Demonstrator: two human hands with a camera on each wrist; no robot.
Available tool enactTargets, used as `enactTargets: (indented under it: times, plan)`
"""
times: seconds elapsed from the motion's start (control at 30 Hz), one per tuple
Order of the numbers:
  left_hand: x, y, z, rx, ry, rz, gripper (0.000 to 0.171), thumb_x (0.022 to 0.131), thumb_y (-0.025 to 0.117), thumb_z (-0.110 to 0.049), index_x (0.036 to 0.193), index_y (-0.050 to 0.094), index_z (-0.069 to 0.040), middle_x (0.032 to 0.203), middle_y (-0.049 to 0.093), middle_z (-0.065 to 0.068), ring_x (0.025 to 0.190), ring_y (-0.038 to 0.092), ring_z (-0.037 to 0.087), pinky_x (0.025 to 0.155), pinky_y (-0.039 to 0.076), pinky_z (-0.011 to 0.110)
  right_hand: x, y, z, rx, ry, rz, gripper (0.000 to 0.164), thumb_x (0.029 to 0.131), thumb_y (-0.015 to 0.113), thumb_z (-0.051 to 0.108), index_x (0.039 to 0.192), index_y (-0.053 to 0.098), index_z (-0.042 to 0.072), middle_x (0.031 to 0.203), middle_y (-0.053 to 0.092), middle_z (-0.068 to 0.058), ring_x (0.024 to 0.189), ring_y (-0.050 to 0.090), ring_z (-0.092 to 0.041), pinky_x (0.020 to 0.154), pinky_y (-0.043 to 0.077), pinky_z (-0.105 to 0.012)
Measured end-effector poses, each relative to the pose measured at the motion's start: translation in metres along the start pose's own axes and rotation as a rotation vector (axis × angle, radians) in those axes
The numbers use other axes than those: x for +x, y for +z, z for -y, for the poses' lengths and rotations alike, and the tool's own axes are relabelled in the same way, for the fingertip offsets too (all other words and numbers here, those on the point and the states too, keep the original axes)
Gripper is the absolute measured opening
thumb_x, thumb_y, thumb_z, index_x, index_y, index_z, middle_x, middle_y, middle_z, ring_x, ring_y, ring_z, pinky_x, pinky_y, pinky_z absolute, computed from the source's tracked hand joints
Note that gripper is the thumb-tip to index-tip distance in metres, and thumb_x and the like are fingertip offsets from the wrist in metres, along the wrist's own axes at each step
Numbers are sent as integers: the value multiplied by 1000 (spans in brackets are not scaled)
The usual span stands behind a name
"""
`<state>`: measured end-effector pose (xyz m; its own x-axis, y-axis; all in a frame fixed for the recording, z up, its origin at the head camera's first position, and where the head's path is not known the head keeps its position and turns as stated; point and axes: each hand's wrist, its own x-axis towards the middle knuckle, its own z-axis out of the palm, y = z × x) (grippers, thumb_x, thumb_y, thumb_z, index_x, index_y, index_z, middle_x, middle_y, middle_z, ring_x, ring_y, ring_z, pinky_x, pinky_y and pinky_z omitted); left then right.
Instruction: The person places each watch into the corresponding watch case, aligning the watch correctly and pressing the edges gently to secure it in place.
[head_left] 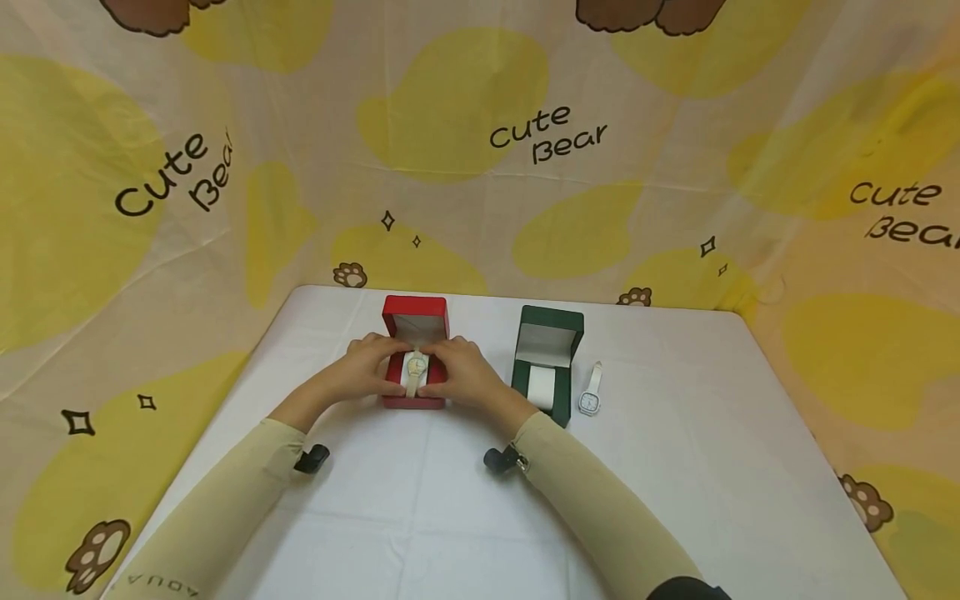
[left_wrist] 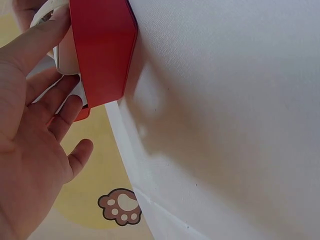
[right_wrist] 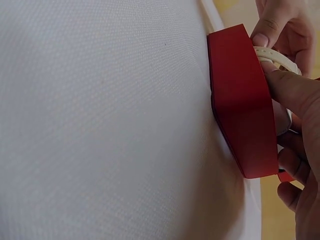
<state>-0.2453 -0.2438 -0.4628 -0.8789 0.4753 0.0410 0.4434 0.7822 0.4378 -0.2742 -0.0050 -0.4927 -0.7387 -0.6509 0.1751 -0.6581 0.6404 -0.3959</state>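
Observation:
A red watch box (head_left: 415,306) stands with its lid up. In it, a cream-strapped wristwatch (head_left: 416,367) sits round a pale cushion (left_wrist: 68,56), dial facing up. From the left, my left hand (head_left: 362,372) pinches the watch and cushion, thumb at the near end and fingers at the far side. My right hand (head_left: 472,375) mirrors it from the right, its thumb pressed near the strap (right_wrist: 272,54) at the box's front edge. Part of the cushion is hidden behind the box wall and the fingers.
Right of the red box stands an open green watch box (head_left: 562,385) with a white cushion (head_left: 542,387). Beside it lies a second watch (head_left: 589,402) with a white strap. All rest on a white-covered table (head_left: 450,517), with a patterned cloth (head_left: 465,225) hanging behind.

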Motion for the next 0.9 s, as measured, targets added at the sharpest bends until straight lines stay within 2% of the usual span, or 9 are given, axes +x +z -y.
enactTargets:
  times: [0.53,0.9]
  plan:
    - [-3,0,-1,16,-15,10,66,81,87,-33,138,62,-9,136,65,8,129,49,33,97,32,56,-4,-2,1,4,-9,-10,69,83,83,49,139,61,17,131,67,3,114,55,-16,103,44,-39]
    - [-8,-4,-5,-10,13,-23,63,81,88,-29,136,64,-11,136,65,7,128,50,33,96,31,54,-9,-8,4,0,-35,-22,65,84,84,45,137,62,15,129,68,1,115,57,-18,104,45,-38]
